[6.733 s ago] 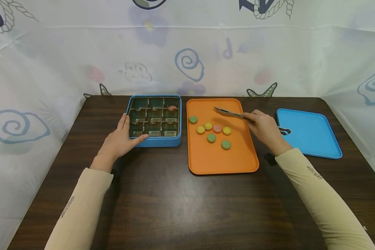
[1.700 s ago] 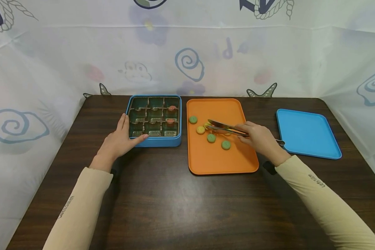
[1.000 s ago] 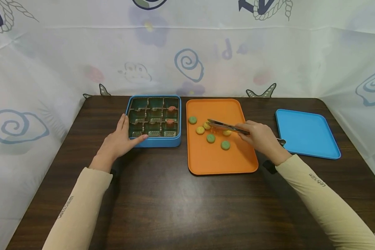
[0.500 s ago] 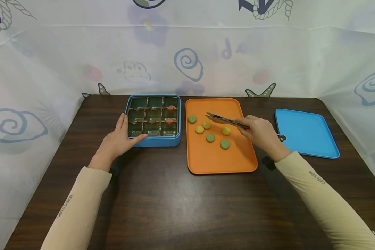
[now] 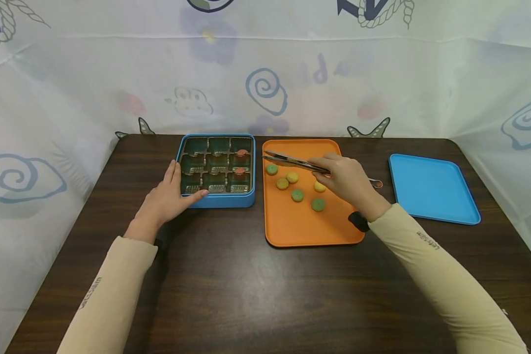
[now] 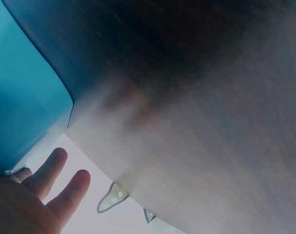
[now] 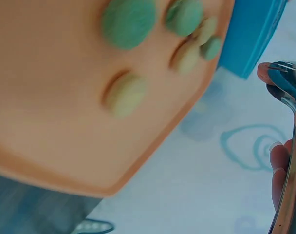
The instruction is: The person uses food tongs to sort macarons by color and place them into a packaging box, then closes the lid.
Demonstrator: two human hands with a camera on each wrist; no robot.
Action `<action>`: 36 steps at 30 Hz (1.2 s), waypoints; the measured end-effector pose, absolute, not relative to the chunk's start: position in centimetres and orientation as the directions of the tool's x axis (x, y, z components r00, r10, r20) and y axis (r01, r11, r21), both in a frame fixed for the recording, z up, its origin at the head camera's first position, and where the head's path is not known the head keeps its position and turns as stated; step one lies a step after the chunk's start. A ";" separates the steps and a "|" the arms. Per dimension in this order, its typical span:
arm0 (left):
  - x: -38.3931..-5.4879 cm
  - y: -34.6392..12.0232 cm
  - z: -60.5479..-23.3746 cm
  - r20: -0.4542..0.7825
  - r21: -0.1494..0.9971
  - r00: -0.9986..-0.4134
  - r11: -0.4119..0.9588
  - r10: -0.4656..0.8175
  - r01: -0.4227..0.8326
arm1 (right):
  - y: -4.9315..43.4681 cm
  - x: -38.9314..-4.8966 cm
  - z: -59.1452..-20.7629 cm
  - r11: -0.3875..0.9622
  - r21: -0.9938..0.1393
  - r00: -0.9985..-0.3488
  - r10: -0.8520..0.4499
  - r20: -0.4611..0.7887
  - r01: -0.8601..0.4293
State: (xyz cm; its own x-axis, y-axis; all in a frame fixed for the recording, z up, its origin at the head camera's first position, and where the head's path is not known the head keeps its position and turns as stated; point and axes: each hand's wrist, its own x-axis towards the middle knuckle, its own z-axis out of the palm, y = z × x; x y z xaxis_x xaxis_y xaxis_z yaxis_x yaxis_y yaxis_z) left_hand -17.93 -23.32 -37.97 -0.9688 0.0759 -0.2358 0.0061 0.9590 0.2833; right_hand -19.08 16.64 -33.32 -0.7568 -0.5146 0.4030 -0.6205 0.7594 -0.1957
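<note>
Left hand (image 5: 159, 206) rests at the box (image 5: 223, 201), fingers laid straight along its outer side, thumb across the near rim; relaxed, no clench (the left wrist view has two fingers stretched out loosely beside the box wall). Box is just to the right of that hand, blue, with a dark insert in nine compartments. Two pink pieces (image 5: 240, 171) lie in the column farthest from the left hand; exact rows hard to tell. Right hand (image 5: 345, 182) is over the orange tray (image 5: 292, 236) and grasps the tongs (image 5: 294, 162), fingers wrapped about the middle. Tongs reach from it toward the left hand, tips a little apart above the tray edge nearest the box. A pinkish bit shows by the tips in the right wrist view; fingertip or piece, cannot tell. Six pieces on the tray. Three yellow pieces (image 5: 282, 184): two close together below the tongs, on the left hand's side, the third just beneath the right hand and partly covered by it. Three green pieces (image 5: 297, 195): one near the tray edge facing the left hand, two nearer the person, left of the right hand. Blue tray (image 5: 442, 189) lies to the right of the right hand. All on a dark table (image 5: 256, 305), with a printed white cloth (image 5: 380, 73) beyond both hands. Both sleeves (image 5: 115, 280) cream, lettered.
</note>
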 end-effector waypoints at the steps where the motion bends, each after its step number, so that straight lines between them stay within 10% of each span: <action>1: -17.9 -23.3 -37.9 -0.233 0.283 -0.970 0.959 0.076 0.007 | 16.3 -19.0 -33.2 0.752 -0.197 -0.750 -0.521 0.408 -0.630; 13: -17.9 -23.3 -37.9 -0.213 0.311 -0.974 0.950 0.082 0.012 | 12.6 -18.6 -33.0 0.673 -0.158 -0.664 -0.612 0.429 -0.722; 36: -18.0 -23.4 -38.2 -0.225 0.332 -0.970 0.943 0.089 0.009 | 10.3 -18.2 -34.0 0.679 -0.183 -0.695 -0.640 0.329 -0.711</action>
